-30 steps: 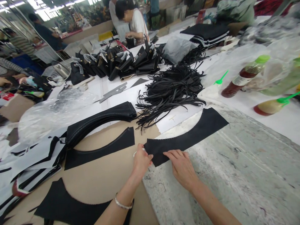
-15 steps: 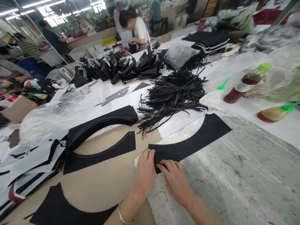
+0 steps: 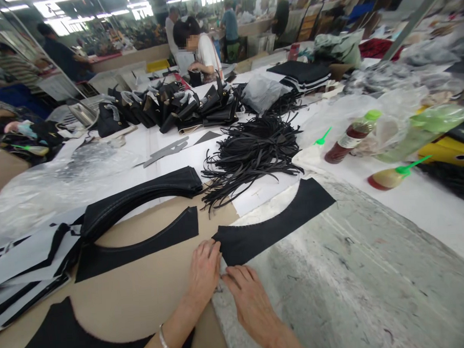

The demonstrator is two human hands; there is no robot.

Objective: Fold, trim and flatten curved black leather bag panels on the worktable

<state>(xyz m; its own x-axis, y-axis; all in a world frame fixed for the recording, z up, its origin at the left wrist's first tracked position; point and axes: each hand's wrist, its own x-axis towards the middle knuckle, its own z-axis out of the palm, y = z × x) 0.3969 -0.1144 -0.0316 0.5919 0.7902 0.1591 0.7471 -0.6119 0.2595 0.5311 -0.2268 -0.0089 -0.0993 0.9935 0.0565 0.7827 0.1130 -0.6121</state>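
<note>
A black curved piece (image 3: pixel 272 226), like leather or fabric, lies flat on a grey, scuffed slab (image 3: pixel 336 277). My left hand (image 3: pixel 204 267) is at its left end, fingers together and bent over the edge; the thumb is hidden. Just below the piece's lower left corner, my right hand (image 3: pixel 248 299) rests on the slab with fingers stretched forward, holding nothing that I can see. A similar black piece (image 3: pixel 143 252) lies on the brown board (image 3: pixel 145 296) to the left, below a stack of curved black pieces (image 3: pixel 140 196). Another black piece (image 3: pixel 50 338) is at lower left.
Behind the slab lies a heap of black strips (image 3: pixel 254 152). Black bags (image 3: pixel 167 107) stand farther back, near a person (image 3: pixel 207 54). At right are a bottle of dark red liquid (image 3: pixel 348 140) and a green-nozzled bottle (image 3: pixel 388 177). Grey-and-black sheets (image 3: pixel 31 259) lie at left.
My right hand has come off the piece's lower left corner onto the slab. My left hand stays at the left end. The whole view has shifted, with things appearing farther left.
</note>
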